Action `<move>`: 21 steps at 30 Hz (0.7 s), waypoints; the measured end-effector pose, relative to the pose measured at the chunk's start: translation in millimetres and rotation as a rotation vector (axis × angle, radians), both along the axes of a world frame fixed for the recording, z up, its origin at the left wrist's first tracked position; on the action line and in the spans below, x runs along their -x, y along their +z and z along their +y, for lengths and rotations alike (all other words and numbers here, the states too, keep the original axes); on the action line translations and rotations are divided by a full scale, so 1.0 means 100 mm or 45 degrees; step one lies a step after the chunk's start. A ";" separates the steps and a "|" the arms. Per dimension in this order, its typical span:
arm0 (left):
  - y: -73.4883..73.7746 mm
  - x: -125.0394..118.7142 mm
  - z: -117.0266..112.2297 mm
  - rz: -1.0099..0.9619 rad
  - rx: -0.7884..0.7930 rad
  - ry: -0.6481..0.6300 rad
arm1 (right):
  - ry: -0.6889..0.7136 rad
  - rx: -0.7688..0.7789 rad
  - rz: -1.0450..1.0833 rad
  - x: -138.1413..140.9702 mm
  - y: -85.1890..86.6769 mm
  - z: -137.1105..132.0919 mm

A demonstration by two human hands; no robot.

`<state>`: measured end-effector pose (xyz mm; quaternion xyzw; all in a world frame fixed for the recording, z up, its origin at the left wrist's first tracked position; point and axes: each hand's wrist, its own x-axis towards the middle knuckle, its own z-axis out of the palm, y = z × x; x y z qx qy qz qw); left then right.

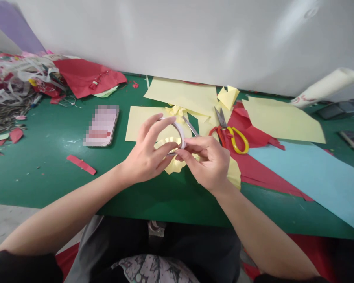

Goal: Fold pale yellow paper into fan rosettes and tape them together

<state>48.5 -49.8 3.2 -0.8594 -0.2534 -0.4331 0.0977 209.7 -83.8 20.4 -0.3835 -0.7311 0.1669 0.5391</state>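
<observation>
The left hand (149, 155) is holding the white roll (181, 137) with fingers bent round it, and the right hand (209, 159) is pinching its side with thumb and finger; I cannot tell if a loose end is sitting between them. The roll is hanging up over the yellow frill (177, 167), near the front of the table (120, 204). For good work, the left hand should be gripping softly so the ring is not bending, while the right fingertips should be picking gently. The roll is looking smooth and round. The frill is showing thin, wavy folds. Hard, shiny scissors (238, 139) are lying on crinkly red paper (259, 169), and flat blue paper (306, 169) is spreading beside it.
</observation>
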 end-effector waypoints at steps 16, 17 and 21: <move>0.02 0.00 0.00 -0.035 0.054 0.010 | -0.048 -0.006 -0.058 -0.03 0.02 0.07; 0.02 0.00 -0.01 -0.028 0.072 -0.004 | -0.054 -0.024 -0.052 -0.03 0.02 0.07; 0.02 0.01 -0.02 -0.011 0.113 -0.057 | -0.067 -0.117 -0.052 -0.04 0.00 0.07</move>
